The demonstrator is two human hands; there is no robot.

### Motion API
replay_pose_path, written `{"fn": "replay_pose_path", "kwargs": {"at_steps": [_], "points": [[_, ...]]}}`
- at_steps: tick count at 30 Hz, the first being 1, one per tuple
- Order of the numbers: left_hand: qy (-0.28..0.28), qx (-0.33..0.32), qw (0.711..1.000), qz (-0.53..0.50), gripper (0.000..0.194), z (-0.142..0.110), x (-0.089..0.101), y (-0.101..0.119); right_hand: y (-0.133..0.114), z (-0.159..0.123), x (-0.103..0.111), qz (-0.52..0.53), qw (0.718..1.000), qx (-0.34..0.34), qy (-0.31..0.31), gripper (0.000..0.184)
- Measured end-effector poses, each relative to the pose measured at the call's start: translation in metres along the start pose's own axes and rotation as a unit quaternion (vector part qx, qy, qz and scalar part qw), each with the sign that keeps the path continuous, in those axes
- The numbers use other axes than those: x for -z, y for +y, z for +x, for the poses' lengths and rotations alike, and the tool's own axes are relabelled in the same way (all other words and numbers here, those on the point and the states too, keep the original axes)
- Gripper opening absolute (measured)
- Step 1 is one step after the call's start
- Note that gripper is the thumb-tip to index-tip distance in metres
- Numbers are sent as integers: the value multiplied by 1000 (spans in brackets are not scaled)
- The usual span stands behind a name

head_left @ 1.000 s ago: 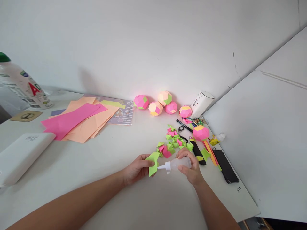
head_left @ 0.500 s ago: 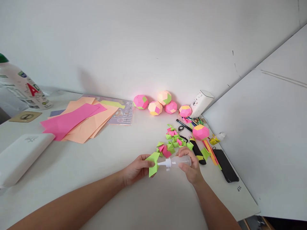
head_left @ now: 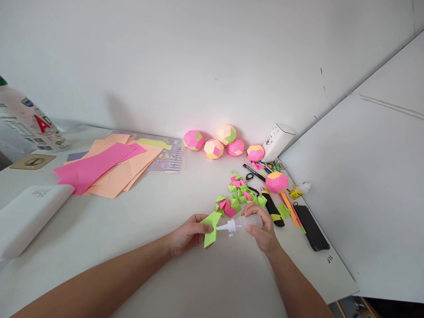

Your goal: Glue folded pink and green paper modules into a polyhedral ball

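Observation:
Between thumb and fingers, my left hand pinches a piece of folded green paper. My right hand is wrapped around a clear glue bottle, tilted sideways with its white nozzle pointing left. The nozzle tip meets the right side of the green paper; whether glue is coming out is too small to see. Just beyond both hands lies a pile of small folded green and pink paper pieces.
Several paper balls stand along the wall. To the right are a box cutter, a yellow-labelled bottle and a black case. Paper sheets, a white power bank and a large bottle occupy the left.
The green paper has tilted slightly and dipped a little in my left hand. The bottle has shifted slightly left with my right hand, its nozzle staying at the paper. The view has turned slightly.

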State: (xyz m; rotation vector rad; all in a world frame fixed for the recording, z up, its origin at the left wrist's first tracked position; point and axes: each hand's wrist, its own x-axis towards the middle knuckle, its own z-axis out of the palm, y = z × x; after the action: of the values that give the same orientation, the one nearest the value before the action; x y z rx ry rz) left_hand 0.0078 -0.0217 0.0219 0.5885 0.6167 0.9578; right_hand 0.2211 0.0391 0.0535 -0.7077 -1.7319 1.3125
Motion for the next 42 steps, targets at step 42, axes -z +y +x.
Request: {"fn": "replay_pose_path", "kwargs": {"at_steps": [42], "points": [[9, -3, 1000, -11, 13, 0, -1, 1, -6, -2, 2, -24, 1000, 10, -3, 18]]}}
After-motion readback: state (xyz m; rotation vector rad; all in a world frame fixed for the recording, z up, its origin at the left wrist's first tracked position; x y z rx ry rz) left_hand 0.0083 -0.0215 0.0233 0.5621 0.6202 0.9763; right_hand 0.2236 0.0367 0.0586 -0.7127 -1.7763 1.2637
